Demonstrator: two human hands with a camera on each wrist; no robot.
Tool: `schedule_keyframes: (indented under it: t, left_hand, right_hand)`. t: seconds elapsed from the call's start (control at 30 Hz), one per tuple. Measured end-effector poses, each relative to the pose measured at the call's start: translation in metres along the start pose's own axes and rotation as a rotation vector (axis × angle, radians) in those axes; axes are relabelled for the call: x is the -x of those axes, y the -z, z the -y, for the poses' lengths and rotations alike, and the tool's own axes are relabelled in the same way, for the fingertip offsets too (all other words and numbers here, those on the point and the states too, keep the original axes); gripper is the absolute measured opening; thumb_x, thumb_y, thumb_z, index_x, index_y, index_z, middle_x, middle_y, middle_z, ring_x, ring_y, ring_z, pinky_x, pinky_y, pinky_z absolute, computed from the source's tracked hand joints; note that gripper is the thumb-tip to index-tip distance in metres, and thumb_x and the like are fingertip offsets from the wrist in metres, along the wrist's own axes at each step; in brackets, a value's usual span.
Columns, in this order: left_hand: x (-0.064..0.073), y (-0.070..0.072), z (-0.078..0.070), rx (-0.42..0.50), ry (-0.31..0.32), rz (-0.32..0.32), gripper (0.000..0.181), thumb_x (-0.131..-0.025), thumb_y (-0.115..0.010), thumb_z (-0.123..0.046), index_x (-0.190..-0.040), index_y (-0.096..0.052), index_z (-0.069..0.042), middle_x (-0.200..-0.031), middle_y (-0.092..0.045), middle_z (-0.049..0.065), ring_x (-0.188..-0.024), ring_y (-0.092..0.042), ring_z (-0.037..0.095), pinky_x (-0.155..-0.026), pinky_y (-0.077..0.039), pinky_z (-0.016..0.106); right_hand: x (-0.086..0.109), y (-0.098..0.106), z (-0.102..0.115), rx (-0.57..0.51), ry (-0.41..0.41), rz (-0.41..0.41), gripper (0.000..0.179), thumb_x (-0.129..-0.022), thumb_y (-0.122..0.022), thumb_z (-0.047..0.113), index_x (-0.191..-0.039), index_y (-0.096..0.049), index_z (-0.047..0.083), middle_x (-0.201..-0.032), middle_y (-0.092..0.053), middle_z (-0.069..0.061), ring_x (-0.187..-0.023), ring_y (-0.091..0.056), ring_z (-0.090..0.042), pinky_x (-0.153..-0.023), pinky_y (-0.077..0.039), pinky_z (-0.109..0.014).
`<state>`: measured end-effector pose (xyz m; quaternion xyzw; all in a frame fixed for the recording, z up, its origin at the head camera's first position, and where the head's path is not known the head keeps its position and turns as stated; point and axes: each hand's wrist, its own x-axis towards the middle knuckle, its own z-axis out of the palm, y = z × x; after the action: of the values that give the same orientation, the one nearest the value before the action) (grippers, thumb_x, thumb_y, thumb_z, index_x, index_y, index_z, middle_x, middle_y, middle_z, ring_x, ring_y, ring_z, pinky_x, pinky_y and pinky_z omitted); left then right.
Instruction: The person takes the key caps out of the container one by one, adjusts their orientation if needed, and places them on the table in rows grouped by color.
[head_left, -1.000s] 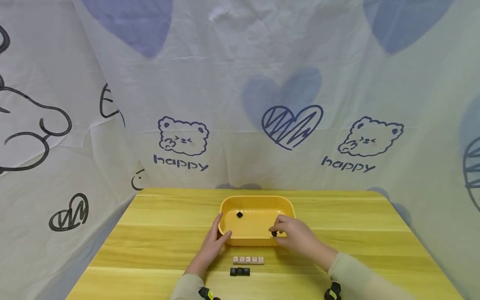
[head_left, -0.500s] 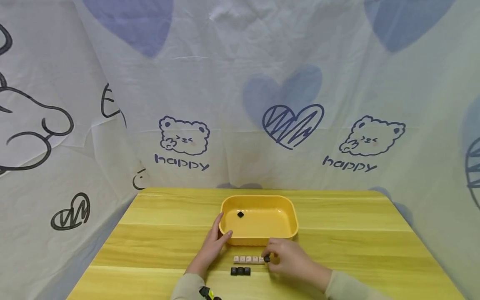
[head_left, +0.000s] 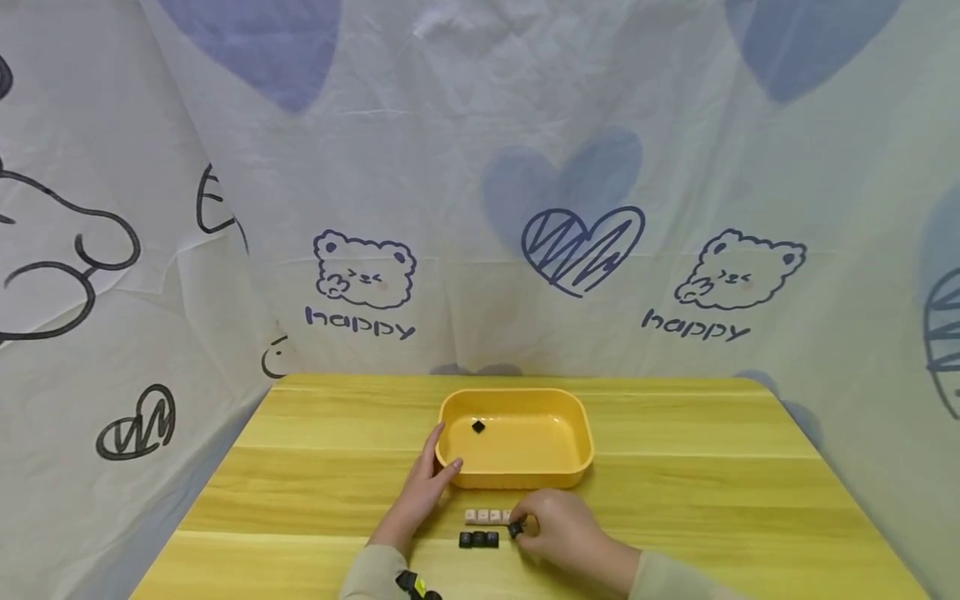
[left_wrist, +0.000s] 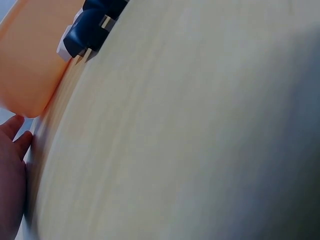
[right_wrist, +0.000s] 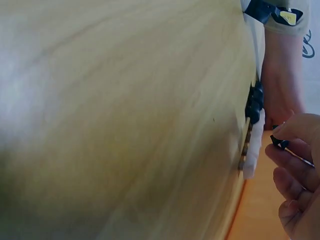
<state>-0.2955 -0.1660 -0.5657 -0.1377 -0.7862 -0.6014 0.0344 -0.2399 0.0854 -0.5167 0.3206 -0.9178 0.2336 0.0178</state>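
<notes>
My right hand (head_left: 558, 525) pinches a black keycap (head_left: 515, 529) between thumb and fingertips, just right of a row of three black keycaps (head_left: 478, 540). In the right wrist view, the pinched black keycap (right_wrist: 279, 142) is off the table, with the other fingers loosely bent below it. A row of several white keycaps (head_left: 487, 516) lies directly behind the black row, its right end hidden by the right hand. My left hand (head_left: 416, 492) rests against the left front corner of a yellow tray (head_left: 514, 481), thumb at the near rim, fingers extended along the side.
One more black keycap (head_left: 478, 427) lies inside the tray at its left. The wood-grain table (head_left: 315, 467) runs back to a patterned cloth (head_left: 465, 208) hanging behind it. A black strap device (head_left: 415, 585) sits at the left wrist.
My right hand has come out of the tray with the black keycap, moving toward me and left to beside the keycap rows. The left hand keeps its place at the tray.
</notes>
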Motion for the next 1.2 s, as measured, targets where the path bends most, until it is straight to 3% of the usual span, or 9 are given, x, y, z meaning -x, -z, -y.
schedule_keyframes:
  t: [0.13,0.37,0.47,0.6,0.87,1.03,1.2]
  left_hand:
    - [-0.002,0.001,0.000,0.023,-0.004,0.012,0.074,-0.099,-0.058,-0.025,-0.157,-0.015,-0.010,-0.153,-0.021,0.032,-0.138,-0.030,0.043,-0.113,-0.023,0.052]
    - [0.000,0.000,-0.001,-0.013,-0.004,0.016,0.075,-0.100,-0.057,-0.030,-0.157,-0.013,-0.010,-0.152,-0.023,0.034,-0.137,-0.031,0.044,-0.111,-0.024,0.054]
    - [-0.001,0.000,-0.001,-0.016,-0.013,0.017,0.074,-0.100,-0.056,-0.029,-0.157,-0.012,-0.009,-0.152,-0.022,0.033,-0.137,-0.031,0.044,-0.111,-0.025,0.055]
    - [-0.001,0.000,-0.003,0.015,0.021,0.017,0.073,-0.100,-0.057,-0.025,-0.157,-0.013,-0.013,-0.154,-0.020,0.030,-0.139,-0.029,0.042,-0.113,-0.023,0.052]
    - [-0.002,0.001,-0.002,0.033,0.065,0.020,0.074,-0.100,-0.058,-0.021,-0.157,-0.012,-0.013,-0.156,-0.017,0.030,-0.141,-0.025,0.041,-0.114,-0.021,0.051]
    - [-0.003,0.001,0.000,0.037,0.057,0.012,0.074,-0.099,-0.059,-0.016,-0.157,-0.014,-0.009,-0.154,-0.019,0.033,-0.139,-0.027,0.044,-0.113,-0.022,0.053]
    - [-0.001,0.001,0.000,0.026,0.041,0.010,0.074,-0.099,-0.059,-0.023,-0.157,-0.014,-0.014,-0.154,-0.021,0.030,-0.139,-0.030,0.040,-0.113,-0.024,0.050]
  right_hand:
    - [-0.001,-0.004,0.005,0.009,0.000,-0.012,0.015,-0.075,-0.082,0.021,-0.088,-0.076,0.021,-0.085,-0.064,0.018,-0.078,-0.059,-0.003,-0.072,-0.052,-0.028]
    - [0.001,-0.011,0.008,0.044,0.045,-0.057,0.017,-0.071,-0.086,0.021,-0.086,-0.077,0.018,-0.081,-0.048,0.017,-0.072,-0.045,0.001,-0.065,-0.042,-0.023]
    - [0.000,-0.014,0.006,0.071,0.047,-0.063,0.017,-0.070,-0.087,0.022,-0.084,-0.077,0.019,-0.080,-0.047,0.017,-0.072,-0.044,0.000,-0.067,-0.038,-0.024]
    - [0.000,-0.017,0.005,0.100,0.043,-0.062,0.016,-0.070,-0.087,0.023,-0.082,-0.077,0.019,-0.077,-0.046,0.017,-0.071,-0.042,-0.001,-0.065,-0.032,-0.023]
    - [-0.001,-0.017,0.007,0.130,0.032,-0.062,0.015,-0.070,-0.086,0.024,-0.082,-0.078,0.020,-0.074,-0.047,0.015,-0.068,-0.040,-0.003,-0.063,-0.030,-0.024]
    - [-0.002,-0.018,0.009,0.147,0.030,-0.060,0.016,-0.070,-0.086,0.027,-0.082,-0.077,0.021,-0.074,-0.048,0.015,-0.067,-0.040,-0.003,-0.063,-0.031,-0.024]
    - [-0.004,-0.019,0.009,0.153,0.028,-0.052,0.018,-0.070,-0.086,0.029,-0.082,-0.077,0.021,-0.074,-0.049,0.015,-0.067,-0.040,-0.003,-0.062,-0.030,-0.024]
